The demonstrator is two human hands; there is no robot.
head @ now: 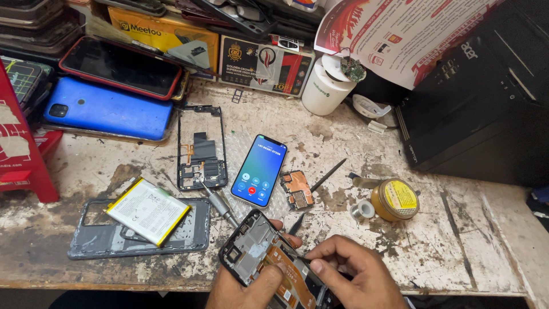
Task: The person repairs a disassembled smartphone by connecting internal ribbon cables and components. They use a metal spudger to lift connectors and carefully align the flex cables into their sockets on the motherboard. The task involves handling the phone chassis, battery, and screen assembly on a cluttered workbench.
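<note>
Both hands grip the opened phone (269,260) at the bench's (457,240) near edge. The left hand (246,289) clasps its near end, thumb pressing down; the right hand (357,272) pinches its right side. Its long axis runs far-left to near-right.

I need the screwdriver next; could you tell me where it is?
In the head view, the screwdriver lies at bench centre, between the bare phone frame and the opened phone.

Single head-worn view, looking steeply down, close over a cluttered workbench (457,240)
</note>
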